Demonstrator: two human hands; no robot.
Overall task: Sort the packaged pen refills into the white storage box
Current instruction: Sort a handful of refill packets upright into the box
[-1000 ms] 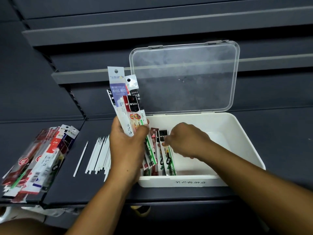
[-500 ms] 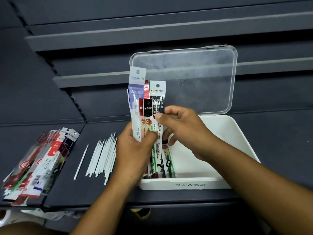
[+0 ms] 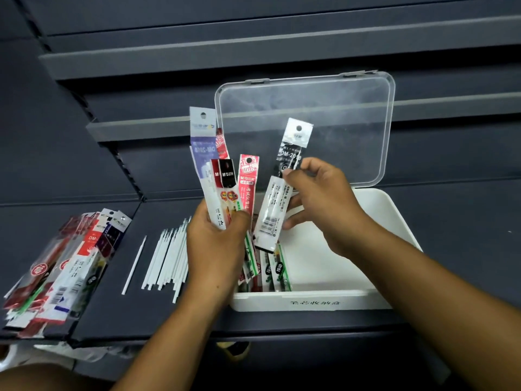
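Observation:
My left hand (image 3: 215,244) grips a fan of several packaged pen refills (image 3: 222,176), held upright above the left end of the white storage box (image 3: 310,301). My right hand (image 3: 321,198) pinches one black-and-white refill pack (image 3: 282,187), tilted and pulled apart from the fan, over the box. A few refill packs (image 3: 270,269) lie inside the box at its left side. The box's clear lid (image 3: 307,128) stands open at the back.
A pile of more packaged refills (image 3: 64,263) lies on the dark shelf at the left. Loose white refill tubes (image 3: 166,258) lie between that pile and the box. Dark shelf ledges (image 3: 253,43) rise behind.
My right hand left the box, took hold of the black-and-white pack in the fan and has drawn it out to the right. My left hand has fanned the remaining packs.

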